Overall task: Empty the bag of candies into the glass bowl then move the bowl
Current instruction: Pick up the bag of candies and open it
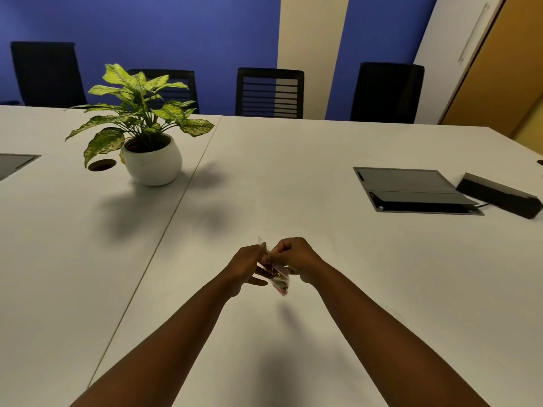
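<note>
A: Where's the bag of candies (pixel 279 282)?

B: Held above the white worktop (pixel 293 177), at 6 o'clock from centre.

A: And each grip?

B: Left hand (pixel 245 267) and right hand (pixel 293 255) both pinch its top.

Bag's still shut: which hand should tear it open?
Probably right. The right hand pinches the bag top, while the left hand supports it beside and underneath, fingers spread.

Both bare forearms reach forward, converging ahead of the body. The left hand (pixel 246 264) and right hand (pixel 293 258) meet knuckle to knuckle, raised above the worktop (pixel 323 160), fingers curled and pinched together on the bag (pixel 279 279) between them.
</note>
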`<control>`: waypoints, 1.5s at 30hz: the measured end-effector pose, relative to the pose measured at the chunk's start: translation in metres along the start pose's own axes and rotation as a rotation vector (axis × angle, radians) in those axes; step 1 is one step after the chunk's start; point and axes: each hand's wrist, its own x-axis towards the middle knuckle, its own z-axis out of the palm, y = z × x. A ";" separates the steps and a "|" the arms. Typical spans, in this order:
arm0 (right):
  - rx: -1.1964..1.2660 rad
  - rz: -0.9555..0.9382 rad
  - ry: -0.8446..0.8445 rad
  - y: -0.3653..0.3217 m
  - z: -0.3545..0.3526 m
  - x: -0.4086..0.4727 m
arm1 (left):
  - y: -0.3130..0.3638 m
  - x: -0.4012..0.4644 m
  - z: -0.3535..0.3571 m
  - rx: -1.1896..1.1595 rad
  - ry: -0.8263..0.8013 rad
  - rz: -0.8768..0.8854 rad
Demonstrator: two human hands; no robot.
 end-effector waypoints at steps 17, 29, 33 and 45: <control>-0.461 -0.147 0.347 0.011 -0.012 0.005 | 0.001 0.022 0.024 0.345 0.126 0.034; -0.525 -0.231 0.477 0.014 -0.015 0.015 | 0.002 0.033 0.026 0.548 0.217 0.091; -0.507 -0.199 0.457 0.013 -0.020 0.019 | 0.004 0.037 0.023 0.550 0.218 0.063; -0.050 0.013 -0.012 0.030 -0.074 0.024 | 0.002 0.056 0.017 0.530 0.097 -0.051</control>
